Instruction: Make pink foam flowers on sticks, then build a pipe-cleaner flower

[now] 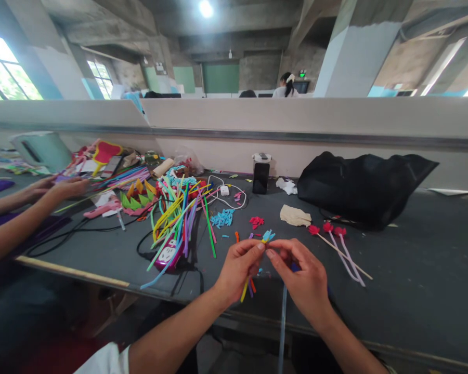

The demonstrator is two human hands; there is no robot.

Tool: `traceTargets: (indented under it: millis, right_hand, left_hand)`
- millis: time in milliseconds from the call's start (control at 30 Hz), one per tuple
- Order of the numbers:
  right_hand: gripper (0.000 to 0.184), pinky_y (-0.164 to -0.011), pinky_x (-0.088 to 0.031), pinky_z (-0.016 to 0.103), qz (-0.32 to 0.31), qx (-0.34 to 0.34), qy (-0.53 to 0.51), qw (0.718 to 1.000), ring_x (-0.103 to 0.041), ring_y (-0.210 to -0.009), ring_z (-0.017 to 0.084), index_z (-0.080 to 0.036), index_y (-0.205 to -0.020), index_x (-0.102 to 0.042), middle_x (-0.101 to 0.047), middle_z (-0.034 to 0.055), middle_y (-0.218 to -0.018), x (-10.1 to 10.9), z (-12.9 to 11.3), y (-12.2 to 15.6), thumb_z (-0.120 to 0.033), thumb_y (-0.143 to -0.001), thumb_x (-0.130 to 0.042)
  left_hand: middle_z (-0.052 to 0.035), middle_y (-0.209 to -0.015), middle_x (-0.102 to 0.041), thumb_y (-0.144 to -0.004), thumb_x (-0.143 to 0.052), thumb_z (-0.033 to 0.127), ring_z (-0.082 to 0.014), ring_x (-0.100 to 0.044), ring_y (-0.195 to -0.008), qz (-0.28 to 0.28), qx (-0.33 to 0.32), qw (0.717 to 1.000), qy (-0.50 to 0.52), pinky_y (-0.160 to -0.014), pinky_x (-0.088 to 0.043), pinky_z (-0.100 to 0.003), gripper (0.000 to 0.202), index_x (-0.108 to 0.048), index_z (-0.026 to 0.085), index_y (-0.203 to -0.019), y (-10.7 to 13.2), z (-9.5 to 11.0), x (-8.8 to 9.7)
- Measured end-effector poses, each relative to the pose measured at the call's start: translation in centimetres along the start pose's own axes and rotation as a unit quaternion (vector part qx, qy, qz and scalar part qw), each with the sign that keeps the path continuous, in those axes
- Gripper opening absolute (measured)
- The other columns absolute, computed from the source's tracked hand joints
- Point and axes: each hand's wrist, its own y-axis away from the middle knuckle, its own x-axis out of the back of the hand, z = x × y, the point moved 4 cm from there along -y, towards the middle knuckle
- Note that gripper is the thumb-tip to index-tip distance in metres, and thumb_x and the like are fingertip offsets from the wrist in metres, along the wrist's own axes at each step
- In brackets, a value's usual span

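My left hand [242, 264] is closed in a pinch, thumb and forefinger on a small light-blue pipe-cleaner flower [268, 236] with a yellow part at its base. Pressed to the same spot are the bent fingers of my right hand [299, 267]. A long pale grey-blue strip [283, 327] hangs below my right hand; its upper end is hidden. Yellow, orange and purple pipe cleaners stick out beneath my left hand. Just beyond the hands lie a pile of short blue pieces [223, 218] and a smaller red pile [256, 222]. Three red flowers on stems [339, 244] rest to the right.
Left of centre, long coloured pipe cleaners [179, 213] lie over a purple power strip [167, 255]. Farther back are a phone [261, 178], a white charger [224, 190] and a black bag [362, 189]. Another person's hands [62, 187] work at the left, near a pink glue gun [101, 209].
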Motion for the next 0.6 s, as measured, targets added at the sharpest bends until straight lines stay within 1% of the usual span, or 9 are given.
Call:
traceTargets:
  millis: [167,300,367,433,600]
  right_hand:
    - [0.01,-0.055,-0.043,0.023,0.035,0.025,0.045,0.998,-0.051,-0.057,0.011,-0.022,-0.091,-0.066,-0.052,-0.0039,-0.067,0.1,-0.1,0.0,-0.029,-0.089,-0.061]
    - [0.012,-0.057,-0.043,0.023,0.07,0.053,0.068,0.994,-0.051,-0.057,0.011,-0.022,-0.101,-0.065,-0.052,-0.0041,-0.069,0.7,0.0,0.0,-0.026,-0.09,-0.061]
    - [0.013,-0.059,-0.043,0.023,0.071,0.072,0.067,0.993,-0.052,-0.06,0.011,-0.023,-0.103,-0.065,-0.053,-0.0038,-0.07,1.0,-0.1,0.0,-0.024,-0.09,-0.062]
    - [0.011,-0.06,-0.044,0.024,0.064,0.081,0.059,0.993,-0.053,-0.061,0.011,-0.023,-0.1,-0.067,-0.054,-0.0033,-0.07,1.1,0.0,0.0,-0.023,-0.09,-0.062]
    - [0.006,-0.061,-0.043,0.024,0.059,0.073,0.054,0.994,-0.053,-0.062,0.011,-0.022,-0.094,-0.067,-0.058,-0.0022,-0.074,1.3,0.3,-0.2,-0.023,-0.091,-0.061]
  left_hand:
    - [0.0078,-0.049,-0.037,-0.073,-0.077,0.041,-0.0043,-0.024,-0.045,-0.011,0.003,1.0,-0.009,-0.043,-0.015,-0.022,0.027,-0.07,0.015,-0.077,0.2,-0.1,-0.2]
    - [0.0076,-0.049,-0.038,-0.073,-0.077,0.04,-0.0044,-0.025,-0.045,-0.006,-0.018,0.999,-0.042,-0.044,-0.016,-0.022,0.027,-0.071,0.015,-0.077,0.2,0.0,-0.1]
    - [0.0072,-0.05,-0.039,-0.073,-0.077,0.041,-0.0043,-0.026,-0.047,-0.007,-0.031,0.997,-0.068,-0.046,-0.017,-0.022,0.028,-0.073,0.014,-0.078,0.2,0.1,-0.1]
    - [0.0065,-0.052,-0.041,-0.074,-0.076,0.042,-0.0044,-0.026,-0.048,-0.008,-0.04,0.995,-0.093,-0.047,-0.017,-0.022,0.029,-0.074,0.013,-0.079,0.3,0.1,-0.1]
    - [0.0041,-0.056,-0.047,-0.073,-0.076,0.044,-0.0055,-0.027,-0.052,-0.005,-0.052,0.991,-0.123,-0.049,-0.019,-0.022,0.032,-0.077,0.013,-0.082,0.4,0.2,-0.2]
